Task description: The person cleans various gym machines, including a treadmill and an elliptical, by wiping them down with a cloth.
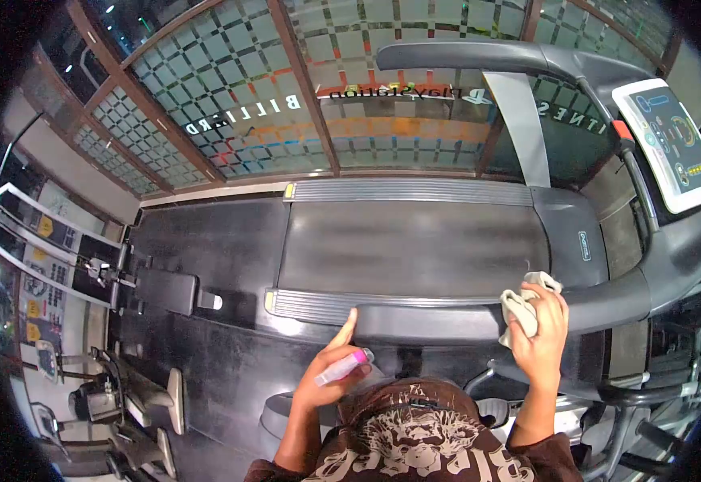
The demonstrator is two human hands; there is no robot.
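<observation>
My left hand (318, 387) is closed around a small clear bottle with a pink part (342, 367), perhaps a spray bottle. One finger of that hand points up, close to the rear end of the near handrail (431, 322). In my right hand (545, 331) is a bunched off-white cloth (517, 315), pressed over the same handrail toward its front. Beyond the rail lies the black belt (414, 245) of a treadmill, with grey ribbed side strips. The treadmill's white console (672, 145) stands at the right, next to a red piece (623, 130).
Behind the treadmill runs a framed glass wall (230, 88) with reversed lettering. A black bench (167, 291) and a white-framed machine (21, 241) are at the left. An exercise bike (97, 398) stands lower left; more dark tubing (623, 394) lies at lower right.
</observation>
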